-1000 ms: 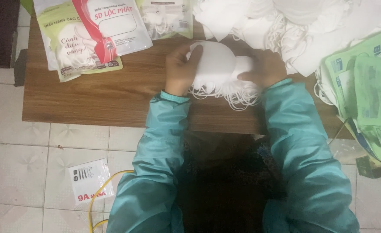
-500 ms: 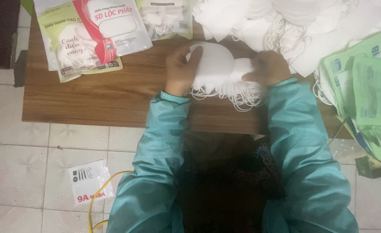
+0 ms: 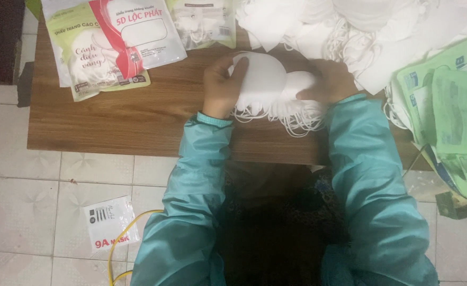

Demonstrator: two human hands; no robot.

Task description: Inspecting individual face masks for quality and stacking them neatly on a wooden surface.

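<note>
Nothing much moves since the earlier frames: both hands stay on the mask stack point(image 3: 268, 85) at upper centre of the counter point(image 3: 133, 122). Left hand point(image 3: 220, 87) fingers grasp its left edge; right hand point(image 3: 329, 82) grips the right end. Work looks mid-step. Loose masks point(image 3: 360, 26) upper right.

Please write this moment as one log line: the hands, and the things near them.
left hand: holds stack of white masks | right hand: holds same stack | surface: wooden table | nearby: mask packets, loose mask pile
</note>
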